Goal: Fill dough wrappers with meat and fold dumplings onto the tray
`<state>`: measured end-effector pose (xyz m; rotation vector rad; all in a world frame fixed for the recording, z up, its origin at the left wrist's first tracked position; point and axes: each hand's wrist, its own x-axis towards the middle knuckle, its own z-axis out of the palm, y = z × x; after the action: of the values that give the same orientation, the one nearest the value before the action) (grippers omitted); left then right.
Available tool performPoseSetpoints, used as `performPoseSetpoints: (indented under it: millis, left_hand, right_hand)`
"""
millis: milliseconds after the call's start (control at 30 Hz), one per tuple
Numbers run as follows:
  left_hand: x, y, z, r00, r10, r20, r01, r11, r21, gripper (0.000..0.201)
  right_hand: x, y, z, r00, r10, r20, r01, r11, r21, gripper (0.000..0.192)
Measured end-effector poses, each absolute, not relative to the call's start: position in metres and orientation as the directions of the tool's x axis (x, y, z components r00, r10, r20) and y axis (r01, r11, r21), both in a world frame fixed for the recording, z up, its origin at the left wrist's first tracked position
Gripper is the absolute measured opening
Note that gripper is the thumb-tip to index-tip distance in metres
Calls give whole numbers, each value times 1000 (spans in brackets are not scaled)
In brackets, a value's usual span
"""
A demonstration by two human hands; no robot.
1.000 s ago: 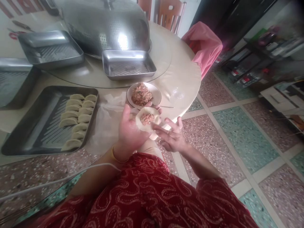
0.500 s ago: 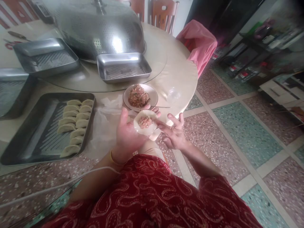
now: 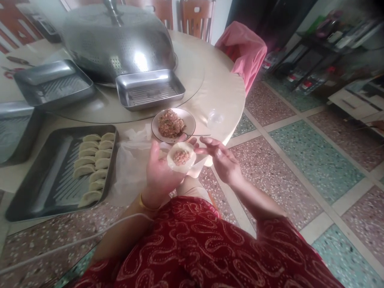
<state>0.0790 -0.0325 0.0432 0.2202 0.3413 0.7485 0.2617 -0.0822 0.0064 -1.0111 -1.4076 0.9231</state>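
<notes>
On the palm and fingers of my left hand (image 3: 159, 173) rests a round, pale dumpling wrapper (image 3: 175, 165). A small mound of minced meat filling (image 3: 181, 157) sits at the wrapper's middle, and the wrapper lies unfolded. My right hand (image 3: 225, 163) is at the wrapper's right edge with its fingers stretched out; whether a fingertip touches the dough I cannot tell. Just beyond both hands stands a plate (image 3: 191, 120) with a heap of meat filling (image 3: 170, 124) and a thin utensil (image 3: 199, 135) leaning in it.
To the left, a large dark tray (image 3: 45, 176) holds two rows of folded dumplings (image 3: 90, 152). Thin plastic sheeting (image 3: 129, 160) lies beside it. Metal trays (image 3: 150, 90) and a big perforated metal dome (image 3: 120, 44) stand farther back. A clear cup-like object (image 3: 215, 119) is near the table's right edge.
My right hand has turned, its fingers now closer together and higher beside the wrapper's edge. The wrapper with its filling stays on my left hand. The camera view has shifted slightly.
</notes>
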Motion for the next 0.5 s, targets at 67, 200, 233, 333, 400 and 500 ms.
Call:
performPoseSetpoints:
  millis: [67, 200, 233, 333, 400, 500]
  left_hand:
    - [81, -33, 43, 675, 697, -244, -623, 714, 319, 72]
    - [82, -31, 41, 679, 671, -298, -591, 740, 321, 73]
    - [82, -30, 40, 682, 666, -303, -585, 745, 320, 73]
    - [82, -29, 37, 688, 658, -308, -578, 752, 316, 75]
    - [83, -29, 37, 692, 652, -311, -576, 758, 307, 77]
    - [85, -32, 41, 707, 626, -329, -553, 779, 294, 79]
  right_hand:
    - [261, -79, 7, -20, 971, 238, 39, 239, -970, 43]
    - [265, -76, 3, 46, 986, 160, -5, 160, -987, 45]
    - [267, -76, 3, 58, 986, 154, 9, 154, -988, 45]
    - [270, -78, 6, 80, 970, 231, 150, 217, -964, 46]
    - [270, -78, 7, 55, 932, 357, 274, 330, -903, 49]
    - [267, -76, 4, -80, 837, 542, 508, 502, -700, 53]
